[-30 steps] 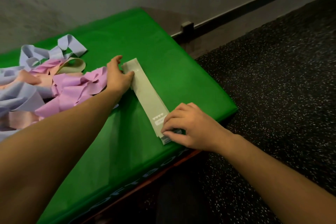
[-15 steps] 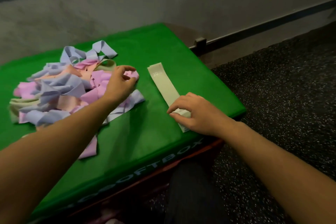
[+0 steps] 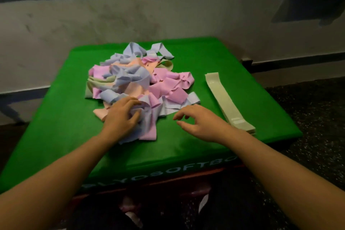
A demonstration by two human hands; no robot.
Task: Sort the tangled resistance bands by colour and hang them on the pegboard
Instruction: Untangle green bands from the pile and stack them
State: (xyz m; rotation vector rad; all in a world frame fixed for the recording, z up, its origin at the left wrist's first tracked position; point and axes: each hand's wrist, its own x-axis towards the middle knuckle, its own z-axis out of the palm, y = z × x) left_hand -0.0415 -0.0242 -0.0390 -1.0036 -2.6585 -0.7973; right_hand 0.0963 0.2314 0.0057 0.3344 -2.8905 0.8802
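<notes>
Seen from the head camera, a person's left hand [image 3: 122,115] grips a lilac band [image 3: 147,115] at the near edge of a tangled pile of bands [image 3: 138,82] on a green box [image 3: 56,117], while the right hand [image 3: 196,120] hovers just right of that grip, fingers loosely spread and holding nothing. Sorting looks barely begun: one flat stack of pale green bands [image 3: 224,99] lies well to the right of the grip, its number of layers too fine to count. Four colours remain knotted beyond the grip, lilac, pink, peach and pale green; individual bands cannot be counted. No pegboard is in view, so hanging is still to come.
</notes>
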